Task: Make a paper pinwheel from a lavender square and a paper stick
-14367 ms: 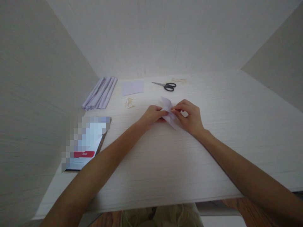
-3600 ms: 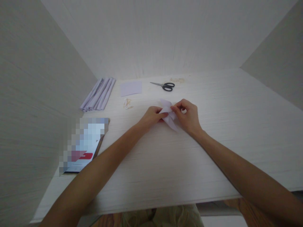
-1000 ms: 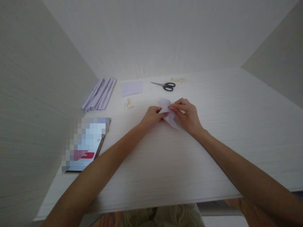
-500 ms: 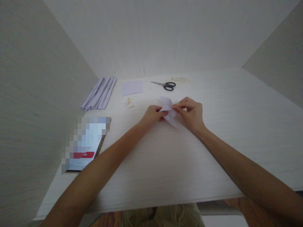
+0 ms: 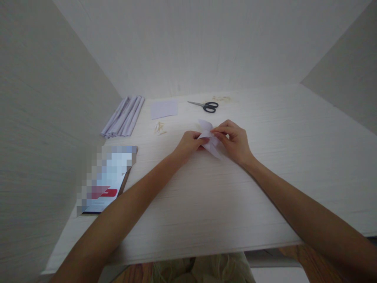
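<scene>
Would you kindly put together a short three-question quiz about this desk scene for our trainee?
1. True or false: both hands grip the folded paper.
2. Which thing lies nearest the scissors? A) the tablet B) the flat sheet C) the paper strips
3. Fill in: the small pale sticks lie to the ____ of the left hand.

Key
1. True: the left hand pinches one side and the right hand the other.
2. B.
3. Left, a little farther back on the table.
</scene>
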Demonstrator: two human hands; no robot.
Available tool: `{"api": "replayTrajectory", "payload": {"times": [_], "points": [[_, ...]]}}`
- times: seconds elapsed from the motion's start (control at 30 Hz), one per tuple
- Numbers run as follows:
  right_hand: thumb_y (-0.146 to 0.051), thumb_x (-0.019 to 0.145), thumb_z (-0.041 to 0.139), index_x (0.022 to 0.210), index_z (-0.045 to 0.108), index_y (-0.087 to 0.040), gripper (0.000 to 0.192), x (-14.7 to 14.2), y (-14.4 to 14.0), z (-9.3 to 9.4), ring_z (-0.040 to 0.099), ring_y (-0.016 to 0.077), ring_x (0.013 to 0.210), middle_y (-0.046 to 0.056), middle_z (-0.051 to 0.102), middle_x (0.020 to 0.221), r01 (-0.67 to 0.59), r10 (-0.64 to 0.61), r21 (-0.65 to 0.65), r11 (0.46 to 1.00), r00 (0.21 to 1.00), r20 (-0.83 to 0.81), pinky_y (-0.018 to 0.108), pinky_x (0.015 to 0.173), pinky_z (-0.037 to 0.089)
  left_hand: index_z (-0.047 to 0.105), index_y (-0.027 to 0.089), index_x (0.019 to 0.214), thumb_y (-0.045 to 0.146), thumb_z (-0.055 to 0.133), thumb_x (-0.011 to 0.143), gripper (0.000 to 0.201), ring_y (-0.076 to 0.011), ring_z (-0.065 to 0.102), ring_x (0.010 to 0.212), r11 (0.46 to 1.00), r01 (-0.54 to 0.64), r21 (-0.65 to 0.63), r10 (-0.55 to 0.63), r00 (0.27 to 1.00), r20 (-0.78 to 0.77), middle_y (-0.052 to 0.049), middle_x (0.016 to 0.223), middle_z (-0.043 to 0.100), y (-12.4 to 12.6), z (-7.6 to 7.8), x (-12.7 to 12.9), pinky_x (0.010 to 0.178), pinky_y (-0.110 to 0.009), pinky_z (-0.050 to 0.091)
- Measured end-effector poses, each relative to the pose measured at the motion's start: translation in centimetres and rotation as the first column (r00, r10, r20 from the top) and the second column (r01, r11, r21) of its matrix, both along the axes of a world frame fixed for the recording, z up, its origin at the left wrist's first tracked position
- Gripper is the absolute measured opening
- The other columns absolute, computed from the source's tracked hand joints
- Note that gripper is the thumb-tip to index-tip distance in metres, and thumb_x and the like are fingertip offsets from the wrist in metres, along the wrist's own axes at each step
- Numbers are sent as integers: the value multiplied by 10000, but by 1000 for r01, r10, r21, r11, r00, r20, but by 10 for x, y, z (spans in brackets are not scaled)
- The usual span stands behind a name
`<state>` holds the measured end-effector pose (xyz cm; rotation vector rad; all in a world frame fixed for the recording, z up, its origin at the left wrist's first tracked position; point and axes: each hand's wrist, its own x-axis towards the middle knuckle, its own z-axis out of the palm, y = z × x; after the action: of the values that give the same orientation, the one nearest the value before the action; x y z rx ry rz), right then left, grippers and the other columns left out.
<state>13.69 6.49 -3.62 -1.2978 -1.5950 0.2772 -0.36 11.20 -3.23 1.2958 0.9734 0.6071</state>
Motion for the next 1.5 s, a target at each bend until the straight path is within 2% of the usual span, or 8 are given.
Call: {"api": "replayTrajectory", "payload": {"times": [0.13,0.3,0.47,0.7,0.93,1.13,1.37,1.5], "points": [[-188,679,608,634,635,-202,55,-1,1,0,484,110,578,-11,549,615,30,-30,11,999,998,-58,251,511,371,620,110,677,164,561,613,102,-83,525,579,1000,-11,7,11,999,-32,2,630,590,0,1,0,632,-237,432],[-205,647,639,540,573,-167,131,-2,2,-1,449,91,512,-26,510,554,54,-54,5,999,993,-106,240,474,346,617,110,673,175,562,619,101,-79,524,577,1000,-3,13,3,999,-33,10,612,579,-1,2,0,624,-225,426],[-163,678,604,622,624,-176,62,1,4,-2,490,102,577,-9,559,619,5,-6,-5,1000,995,-96,247,514,369,626,109,696,175,577,609,120,-84,529,591,1000,-3,12,3,1000,-26,4,645,594,0,1,-1,628,-227,426],[-156,714,551,731,671,-206,131,4,6,-2,515,112,639,11,586,694,-39,33,-68,997,995,-95,247,520,356,623,101,691,160,572,605,116,-78,513,562,1000,-15,3,15,1000,-24,9,618,578,-1,2,0,622,-236,427],[-206,654,620,634,663,-195,48,4,7,-4,506,111,589,0,591,626,3,-20,-103,995,987,-160,251,517,359,625,107,709,161,570,612,124,-85,537,614,1000,-10,3,10,1000,-2,2,667,597,1,0,-1,655,-240,439],[-220,632,633,558,621,-163,95,3,8,-4,472,98,531,-8,560,560,33,-65,-155,987,977,-204,245,493,353,621,103,686,155,571,615,102,-90,540,601,1000,0,6,0,999,-39,4,637,591,0,2,-1,659,-248,441],[-184,680,584,650,663,-190,84,3,6,-2,528,118,621,9,592,661,-64,45,-105,992,985,-169,260,554,396,623,107,682,152,568,621,94,-85,535,597,1000,-17,12,17,999,-41,8,634,589,-1,4,0,650,-240,442],[-160,678,580,702,668,-195,97,2,4,-2,524,115,621,8,592,671,-54,41,-81,995,986,-161,253,543,397,626,106,684,159,570,619,101,-84,536,600,1000,-12,3,12,1000,-20,3,641,592,-1,2,0,664,-248,442]]}}
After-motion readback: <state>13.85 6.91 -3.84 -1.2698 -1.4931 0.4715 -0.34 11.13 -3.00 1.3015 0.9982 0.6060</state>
